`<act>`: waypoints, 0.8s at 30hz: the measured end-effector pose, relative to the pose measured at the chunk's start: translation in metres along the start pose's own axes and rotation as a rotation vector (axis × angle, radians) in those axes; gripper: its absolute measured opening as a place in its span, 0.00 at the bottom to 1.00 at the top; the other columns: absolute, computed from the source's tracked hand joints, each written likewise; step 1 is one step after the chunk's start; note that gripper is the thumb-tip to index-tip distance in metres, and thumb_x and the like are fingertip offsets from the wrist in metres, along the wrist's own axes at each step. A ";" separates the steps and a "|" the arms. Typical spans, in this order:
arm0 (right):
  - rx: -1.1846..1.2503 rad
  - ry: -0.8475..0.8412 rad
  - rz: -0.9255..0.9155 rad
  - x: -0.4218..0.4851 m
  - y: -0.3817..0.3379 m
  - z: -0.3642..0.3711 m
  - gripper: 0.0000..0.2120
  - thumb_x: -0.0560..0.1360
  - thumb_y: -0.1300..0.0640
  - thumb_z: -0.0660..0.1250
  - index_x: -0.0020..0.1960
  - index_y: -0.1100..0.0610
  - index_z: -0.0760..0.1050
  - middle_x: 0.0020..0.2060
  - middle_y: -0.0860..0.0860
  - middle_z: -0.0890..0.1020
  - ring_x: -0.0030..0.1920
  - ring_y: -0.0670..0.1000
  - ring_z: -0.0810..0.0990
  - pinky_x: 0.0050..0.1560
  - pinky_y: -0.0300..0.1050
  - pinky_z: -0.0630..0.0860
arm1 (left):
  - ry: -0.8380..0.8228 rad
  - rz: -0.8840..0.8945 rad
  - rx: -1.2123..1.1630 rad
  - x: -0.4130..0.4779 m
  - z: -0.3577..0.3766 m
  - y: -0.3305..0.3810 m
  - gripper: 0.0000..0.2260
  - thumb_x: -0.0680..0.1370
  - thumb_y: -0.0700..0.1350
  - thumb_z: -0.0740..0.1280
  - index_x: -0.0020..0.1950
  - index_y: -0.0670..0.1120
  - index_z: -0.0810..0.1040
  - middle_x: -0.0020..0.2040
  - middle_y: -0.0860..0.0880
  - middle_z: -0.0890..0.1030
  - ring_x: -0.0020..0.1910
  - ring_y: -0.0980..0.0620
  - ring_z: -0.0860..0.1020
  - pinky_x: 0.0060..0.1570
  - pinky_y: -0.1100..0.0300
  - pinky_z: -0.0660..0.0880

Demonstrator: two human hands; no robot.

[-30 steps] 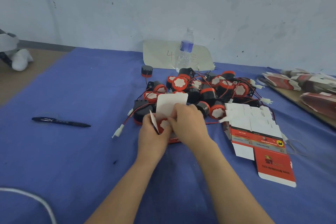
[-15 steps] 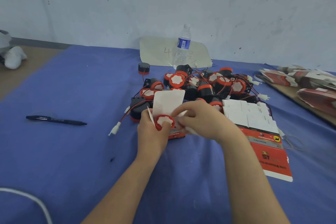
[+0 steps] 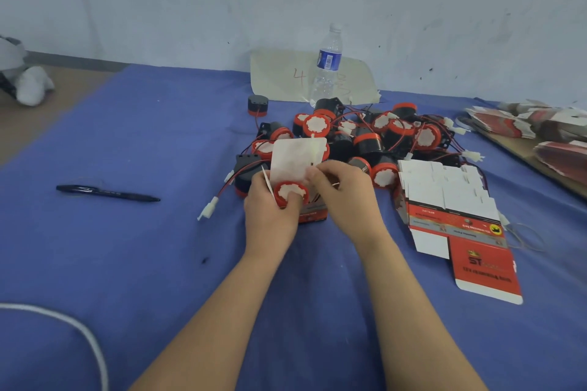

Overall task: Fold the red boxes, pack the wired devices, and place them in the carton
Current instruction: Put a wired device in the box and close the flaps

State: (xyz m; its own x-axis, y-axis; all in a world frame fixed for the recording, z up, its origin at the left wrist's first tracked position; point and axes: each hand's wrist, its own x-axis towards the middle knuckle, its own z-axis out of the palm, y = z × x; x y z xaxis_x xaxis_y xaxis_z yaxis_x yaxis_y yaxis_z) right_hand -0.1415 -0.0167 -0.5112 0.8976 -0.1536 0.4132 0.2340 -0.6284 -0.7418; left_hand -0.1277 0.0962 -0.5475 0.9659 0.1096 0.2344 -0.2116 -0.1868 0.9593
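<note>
My left hand (image 3: 270,216) grips a small red box (image 3: 313,212) whose white lid flap (image 3: 297,160) stands up open. A wired device (image 3: 290,192) with a red rim and white face sits in the box mouth under my left thumb. My right hand (image 3: 344,194) pinches the device's wire and white connector at the flap's right edge. Behind them lies a pile of black and red wired devices (image 3: 371,136). A stack of flat red and white boxes (image 3: 454,219) lies to the right. No carton is in view.
A black pen (image 3: 108,193) lies to the left on the blue cloth (image 3: 143,263). A water bottle (image 3: 327,65) stands at the back on a paper sheet. More flat boxes (image 3: 540,127) sit on a board at the right edge. A white cable (image 3: 79,327) curves at lower left.
My right hand moved off the box front and now pinches the wire by the flap. The device's white face has come into view in the box mouth. The camera has tilted slightly.
</note>
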 end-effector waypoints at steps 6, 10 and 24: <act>0.131 0.011 0.101 -0.001 0.008 0.004 0.25 0.75 0.62 0.64 0.71 0.50 0.65 0.29 0.52 0.76 0.29 0.45 0.71 0.30 0.34 0.71 | -0.004 -0.022 0.059 0.007 0.000 0.001 0.11 0.75 0.40 0.65 0.54 0.50 0.67 0.54 0.49 0.77 0.56 0.45 0.76 0.55 0.47 0.76; -0.062 0.086 0.103 0.000 0.009 0.005 0.14 0.78 0.55 0.65 0.62 0.56 0.78 0.39 0.43 0.79 0.36 0.39 0.76 0.36 0.26 0.72 | -0.005 0.007 0.067 0.005 0.000 -0.002 0.11 0.76 0.41 0.65 0.55 0.50 0.68 0.57 0.47 0.78 0.57 0.45 0.75 0.55 0.45 0.76; -0.448 0.050 -0.025 0.002 0.015 -0.007 0.13 0.80 0.55 0.60 0.60 0.52 0.80 0.56 0.50 0.79 0.58 0.54 0.71 0.55 0.48 0.68 | 0.007 -0.009 0.088 0.004 0.002 -0.003 0.14 0.76 0.42 0.66 0.61 0.46 0.70 0.59 0.48 0.77 0.60 0.47 0.75 0.55 0.46 0.76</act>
State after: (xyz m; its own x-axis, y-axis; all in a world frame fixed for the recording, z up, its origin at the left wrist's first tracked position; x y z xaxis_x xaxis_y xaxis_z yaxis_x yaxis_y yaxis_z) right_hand -0.1391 -0.0317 -0.5179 0.8721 -0.1640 0.4610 0.0603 -0.8989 -0.4339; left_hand -0.1232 0.0955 -0.5494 0.9666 0.1179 0.2276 -0.1892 -0.2707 0.9439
